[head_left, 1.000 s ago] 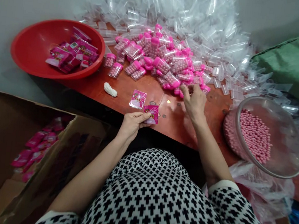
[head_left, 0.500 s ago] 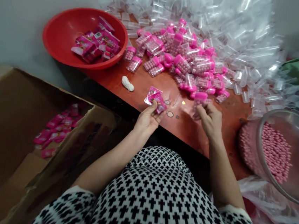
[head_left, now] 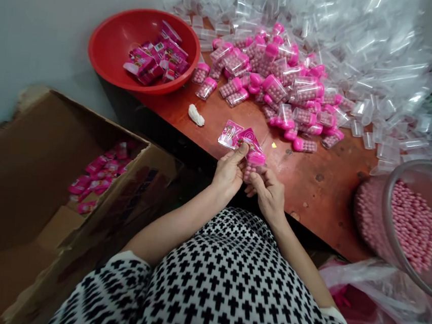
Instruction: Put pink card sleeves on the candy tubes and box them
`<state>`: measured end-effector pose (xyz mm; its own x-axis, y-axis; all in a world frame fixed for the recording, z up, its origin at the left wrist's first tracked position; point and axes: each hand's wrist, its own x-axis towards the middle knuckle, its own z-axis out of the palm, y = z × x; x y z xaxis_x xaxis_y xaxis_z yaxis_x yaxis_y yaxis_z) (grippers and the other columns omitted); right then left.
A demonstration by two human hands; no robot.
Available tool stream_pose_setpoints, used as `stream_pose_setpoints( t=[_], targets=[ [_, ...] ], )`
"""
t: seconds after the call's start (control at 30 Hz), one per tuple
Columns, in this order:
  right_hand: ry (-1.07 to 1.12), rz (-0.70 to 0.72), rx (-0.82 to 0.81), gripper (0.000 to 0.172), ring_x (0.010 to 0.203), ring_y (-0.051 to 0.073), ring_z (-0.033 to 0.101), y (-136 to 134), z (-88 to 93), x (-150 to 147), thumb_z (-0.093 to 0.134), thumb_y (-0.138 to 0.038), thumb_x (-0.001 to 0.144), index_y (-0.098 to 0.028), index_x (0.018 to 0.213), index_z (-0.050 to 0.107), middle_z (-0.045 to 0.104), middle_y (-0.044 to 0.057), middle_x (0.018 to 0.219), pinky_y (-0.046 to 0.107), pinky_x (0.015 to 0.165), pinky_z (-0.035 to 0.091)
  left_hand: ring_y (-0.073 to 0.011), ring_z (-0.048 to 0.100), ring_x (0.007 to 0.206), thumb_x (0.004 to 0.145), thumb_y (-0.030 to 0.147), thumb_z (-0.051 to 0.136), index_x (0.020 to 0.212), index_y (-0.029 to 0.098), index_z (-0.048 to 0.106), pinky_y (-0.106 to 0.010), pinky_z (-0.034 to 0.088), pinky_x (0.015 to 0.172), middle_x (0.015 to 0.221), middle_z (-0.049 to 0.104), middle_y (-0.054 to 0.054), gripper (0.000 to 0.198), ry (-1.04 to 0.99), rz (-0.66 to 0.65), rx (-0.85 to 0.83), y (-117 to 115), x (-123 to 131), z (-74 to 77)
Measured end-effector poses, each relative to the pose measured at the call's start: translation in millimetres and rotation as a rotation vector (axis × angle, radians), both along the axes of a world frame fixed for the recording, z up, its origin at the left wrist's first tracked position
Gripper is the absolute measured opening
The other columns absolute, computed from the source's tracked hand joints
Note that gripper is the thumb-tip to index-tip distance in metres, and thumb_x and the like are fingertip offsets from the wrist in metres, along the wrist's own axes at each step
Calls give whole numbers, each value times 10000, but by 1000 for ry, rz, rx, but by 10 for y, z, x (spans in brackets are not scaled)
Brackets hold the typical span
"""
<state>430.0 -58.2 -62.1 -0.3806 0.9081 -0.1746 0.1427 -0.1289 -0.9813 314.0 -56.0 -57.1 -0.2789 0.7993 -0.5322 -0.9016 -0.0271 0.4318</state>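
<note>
Between thumb and fingers, my left hand [head_left: 232, 171] pinches a shiny pink printed wrapper [head_left: 251, 141]. My right hand [head_left: 269, 190] grips a small clear bottle [head_left: 251, 170] of pink beads with a pink cap, its capped end against the wrapper's lower edge. Both hands are closed and nearly meet over the table's front edge. Another pink wrapper [head_left: 229, 134] lies flat on the table just left of the held one. Beyond the hands is a heap of capped, bead-filled bottles [head_left: 274, 88].
Pink packets lie in a red bowl [head_left: 104, 52] and in an open cardboard box [head_left: 17, 163] lower left. A crumpled white lump [head_left: 196, 115] rests on the orange-red table [head_left: 322, 208]. Uncapped clear tubes [head_left: 367, 54] cover the back. A clear tub [head_left: 388, 199] of pink beads stands right.
My right hand has moved left and toward me from the heap, bringing a bead bottle to the wrapper in my left hand. The whole view has shifted slightly.
</note>
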Motion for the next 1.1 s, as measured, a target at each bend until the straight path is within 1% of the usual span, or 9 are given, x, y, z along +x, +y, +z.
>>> stream_pose_setpoints(
  t=[0.17, 0.27, 0.4, 0.53, 0.63, 0.73, 0.87, 0.97, 1.1],
  targets=[
    [97, 44, -49, 301, 471, 87, 582, 20, -21, 17, 644, -475, 823, -186, 902, 613, 663, -26, 663, 205, 434, 506, -83, 553, 486, 564, 373, 890, 692, 138, 594, -198, 421, 477, 582, 609, 26, 400, 179, -116, 106, -30, -40, 15],
    [55, 24, 19, 288, 500, 90, 594, 28, -69, 27, 630, -467, 843, -197, 943, 620, 679, -18, 700, 209, 464, 520, -77, 534, 478, 523, 368, 907, 729, 144, 604, -193, 394, 450, 589, 601, 34, 429, 248, -211, 139, -34, -72, -14],
    [-27, 18, 120, 300, 539, 96, 615, 33, -134, 39, 615, -467, 860, -209, 1012, 624, 686, -15, 744, 219, 503, 540, -81, 531, 491, 511, 369, 910, 684, 125, 609, -198, 408, 460, 579, 590, 13, 424, 260, -293, 96, -27, -94, -67],
    [44, 45, 29, 293, 502, 93, 600, 75, -130, 42, 626, -472, 848, -203, 963, 618, 681, -20, 701, 210, 463, 517, -93, 529, 479, 506, 381, 908, 636, 103, 631, -215, 418, 450, 557, 590, -10, 413, 299, -359, 78, -14, -157, -61],
    [145, 93, -85, 307, 463, 91, 585, 111, -108, 45, 665, -485, 805, -195, 893, 616, 684, -20, 689, 209, 420, 495, -103, 528, 448, 508, 374, 906, 614, 99, 656, -233, 429, 438, 539, 602, -22, 386, 346, -470, 114, 3, -238, -28],
    [164, 64, -71, 296, 463, 88, 586, 106, -116, 41, 672, -471, 800, -191, 882, 619, 678, -24, 674, 206, 423, 496, -120, 564, 470, 523, 365, 898, 634, 94, 693, -246, 466, 467, 564, 631, -41, 358, 407, -563, 139, 23, -291, -7],
    [75, -47, 52, 267, 492, 86, 593, 84, -154, 35, 647, -450, 830, -201, 923, 624, 672, -30, 666, 203, 467, 516, -94, 541, 454, 567, 357, 873, 615, 95, 689, -220, 455, 464, 537, 606, -26, 323, 489, -491, 93, 26, -240, -5],
    [139, -17, -51, 285, 449, 86, 576, 110, -170, 46, 660, -471, 811, -198, 881, 619, 678, -26, 665, 196, 404, 480, -91, 511, 415, 573, 358, 867, 580, 102, 655, -216, 422, 409, 501, 568, -10, 332, 453, -427, 85, 5, -149, 4],
    [185, -34, -128, 305, 420, 83, 562, 128, -165, 53, 696, -482, 767, -194, 804, 604, 678, -25, 652, 191, 367, 456, -105, 496, 394, 572, 386, 863, 627, 98, 666, -237, 420, 377, 491, 544, -2, 353, 391, -478, 123, -39, -68, 16]
  ],
)
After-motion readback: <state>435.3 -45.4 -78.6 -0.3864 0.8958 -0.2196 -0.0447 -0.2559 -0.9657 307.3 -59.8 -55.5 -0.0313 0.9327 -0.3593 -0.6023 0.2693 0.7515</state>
